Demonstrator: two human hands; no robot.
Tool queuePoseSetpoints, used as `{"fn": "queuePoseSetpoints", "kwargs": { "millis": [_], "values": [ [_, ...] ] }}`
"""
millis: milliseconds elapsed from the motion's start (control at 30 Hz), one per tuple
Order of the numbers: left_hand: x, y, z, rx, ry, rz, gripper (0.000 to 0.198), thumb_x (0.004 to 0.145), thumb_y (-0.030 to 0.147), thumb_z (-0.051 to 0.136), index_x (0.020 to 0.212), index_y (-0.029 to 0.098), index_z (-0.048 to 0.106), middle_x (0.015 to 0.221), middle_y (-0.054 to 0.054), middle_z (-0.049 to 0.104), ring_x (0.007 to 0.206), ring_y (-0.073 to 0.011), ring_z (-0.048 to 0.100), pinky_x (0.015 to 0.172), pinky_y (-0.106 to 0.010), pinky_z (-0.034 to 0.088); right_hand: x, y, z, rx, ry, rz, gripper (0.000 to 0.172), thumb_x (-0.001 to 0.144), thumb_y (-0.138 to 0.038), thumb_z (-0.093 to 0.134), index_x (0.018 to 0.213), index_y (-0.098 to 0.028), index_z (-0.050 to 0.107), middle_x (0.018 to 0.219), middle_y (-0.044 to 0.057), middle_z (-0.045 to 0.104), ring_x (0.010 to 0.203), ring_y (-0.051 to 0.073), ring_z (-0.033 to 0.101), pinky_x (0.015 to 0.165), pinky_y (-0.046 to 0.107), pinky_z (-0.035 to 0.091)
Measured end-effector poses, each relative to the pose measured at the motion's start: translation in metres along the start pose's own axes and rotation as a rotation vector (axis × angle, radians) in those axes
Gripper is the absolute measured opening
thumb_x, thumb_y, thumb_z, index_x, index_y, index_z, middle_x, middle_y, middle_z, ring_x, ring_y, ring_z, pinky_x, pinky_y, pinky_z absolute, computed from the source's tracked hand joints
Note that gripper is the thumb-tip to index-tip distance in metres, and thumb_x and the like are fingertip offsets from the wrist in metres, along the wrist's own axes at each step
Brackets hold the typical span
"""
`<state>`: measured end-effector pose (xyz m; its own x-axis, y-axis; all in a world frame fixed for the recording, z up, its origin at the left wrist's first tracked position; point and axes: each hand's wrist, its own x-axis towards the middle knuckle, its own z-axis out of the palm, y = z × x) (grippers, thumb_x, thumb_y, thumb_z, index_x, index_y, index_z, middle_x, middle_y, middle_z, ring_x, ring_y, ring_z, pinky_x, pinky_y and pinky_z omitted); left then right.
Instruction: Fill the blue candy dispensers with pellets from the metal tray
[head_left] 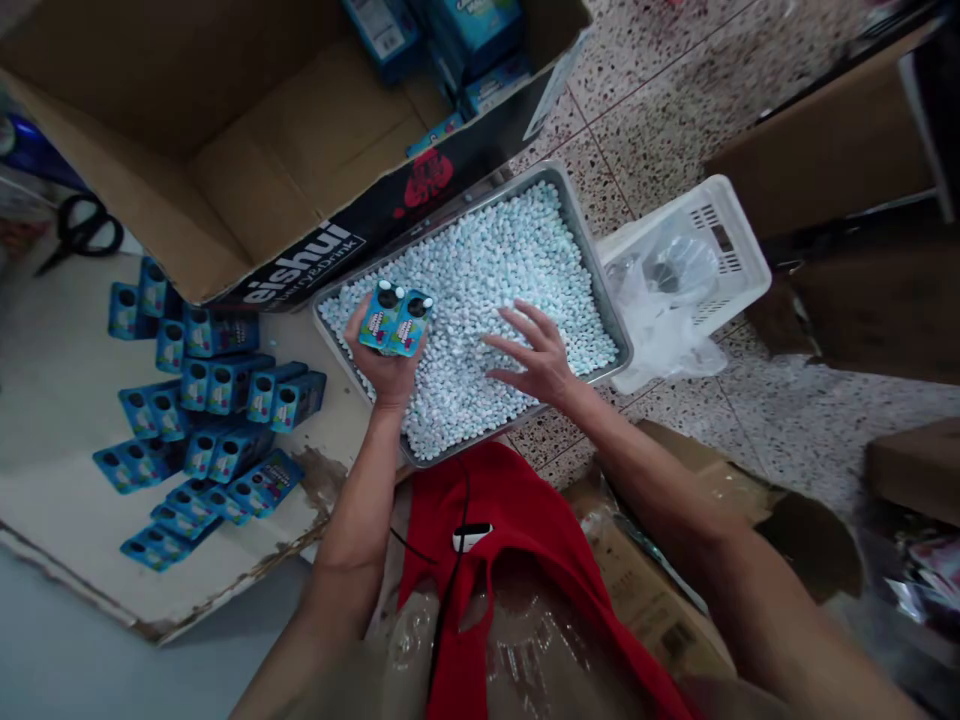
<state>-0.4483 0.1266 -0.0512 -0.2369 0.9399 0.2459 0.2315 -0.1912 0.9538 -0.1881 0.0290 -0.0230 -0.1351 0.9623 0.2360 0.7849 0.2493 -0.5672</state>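
A metal tray [628, 345] is heaped with small white and pale-blue candies [480, 270]. Over its left part, my left hand [386, 375] grips two small blue candy boxes [395, 322] side by side. Each box has a dark round hole on its face, and a few white candies sit at their top edges. My right hand [534, 358] hovers low at the tray's right half, palm down with its fingers spread and nothing seen in them. Whether its fingertips touch the candies, I cannot tell.
Several more blue boxes [229, 385] stand in groups on the worn table [60, 430] at left. A large cardboard carton [300, 170] with blue boxes inside is behind the tray. Black scissors [84, 232] lie at far left. A white plastic basket [739, 245] holds clear bags at right.
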Motion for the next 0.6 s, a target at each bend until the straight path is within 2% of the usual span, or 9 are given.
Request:
{"fn": "queuePoseSetpoints", "kwargs": {
  "millis": [67, 133, 200, 300, 400, 500, 600],
  "values": [
    [0.015, -0.001, 0.004, -0.009, 0.006, 0.018, 0.090, 0.058, 0.050, 0.102, 0.131, 0.027, 0.054, 0.135, -0.010, 0.064, 0.132, -0.0335, 0.065, 0.127, -0.058, 0.043, -0.017, -0.003, 0.004, 0.028, 0.275, 0.294, 0.047, 0.096, -0.055, 0.071, 0.138, -0.034, 0.070, 0.152, 0.011, 0.065, 0.147, 0.034, 0.058, 0.122, 0.062, 0.050],
    [0.026, -0.007, 0.013, -0.005, 0.008, 0.008, 0.092, 0.056, 0.052, 0.102, 0.128, 0.026, 0.052, 0.133, -0.010, 0.063, 0.131, -0.0337, 0.065, 0.127, -0.056, 0.045, -0.026, -0.004, 0.019, 0.089, 0.519, 0.585, 0.045, 0.103, -0.054, 0.056, 0.139, -0.028, 0.068, 0.143, 0.015, 0.067, 0.138, 0.031, 0.064, 0.117, 0.060, 0.054],
    [0.029, -0.014, 0.027, 0.014, -0.019, -0.028, 0.092, 0.057, 0.052, 0.102, 0.128, 0.026, 0.050, 0.134, -0.011, 0.063, 0.132, -0.0327, 0.064, 0.127, -0.052, 0.046, -0.023, -0.005, 0.038, 0.147, 0.654, 0.752, 0.047, 0.106, -0.053, 0.047, 0.136, -0.024, 0.068, 0.138, 0.015, 0.068, 0.135, 0.028, 0.065, 0.119, 0.059, 0.052],
    [0.019, -0.023, 0.051, 0.053, -0.083, -0.101, 0.096, 0.058, 0.045, 0.103, 0.132, 0.025, 0.045, 0.138, -0.012, 0.061, 0.139, -0.0319, 0.061, 0.128, -0.047, 0.045, -0.003, -0.013, 0.065, 0.209, 0.732, 0.829, 0.050, 0.104, -0.053, 0.046, 0.135, -0.022, 0.070, 0.143, 0.014, 0.065, 0.142, 0.026, 0.059, 0.127, 0.059, 0.043],
    [-0.002, -0.021, 0.069, 0.071, -0.141, -0.170, 0.097, 0.061, 0.038, 0.102, 0.136, 0.025, 0.042, 0.142, -0.012, 0.060, 0.144, -0.0316, 0.058, 0.129, -0.045, 0.043, 0.018, -0.030, 0.083, 0.337, 0.794, 0.884, 0.053, 0.104, -0.053, 0.044, 0.142, -0.023, 0.066, 0.152, 0.012, 0.061, 0.149, 0.025, 0.053, 0.132, 0.059, 0.035],
    [-0.023, -0.011, 0.082, 0.053, -0.151, -0.197, 0.098, 0.063, 0.038, 0.102, 0.138, 0.025, 0.041, 0.143, -0.012, 0.060, 0.141, -0.0305, 0.061, 0.126, -0.045, 0.046, 0.033, -0.042, 0.093, 0.595, 0.916, 0.974, 0.052, 0.102, -0.053, 0.046, 0.141, -0.025, 0.065, 0.154, 0.009, 0.062, 0.151, 0.023, 0.053, 0.136, 0.056, 0.032],
    [-0.038, 0.001, 0.091, 0.028, -0.138, -0.171, 0.096, 0.066, 0.041, 0.101, 0.139, 0.025, 0.040, 0.140, -0.011, 0.061, 0.136, -0.0283, 0.064, 0.123, -0.044, 0.049, 0.042, -0.040, 0.094, 0.977, 1.054, 1.086, 0.045, 0.097, -0.052, 0.054, 0.127, -0.024, 0.070, 0.144, 0.006, 0.070, 0.145, 0.021, 0.059, 0.132, 0.050, 0.040]
  ]
}}
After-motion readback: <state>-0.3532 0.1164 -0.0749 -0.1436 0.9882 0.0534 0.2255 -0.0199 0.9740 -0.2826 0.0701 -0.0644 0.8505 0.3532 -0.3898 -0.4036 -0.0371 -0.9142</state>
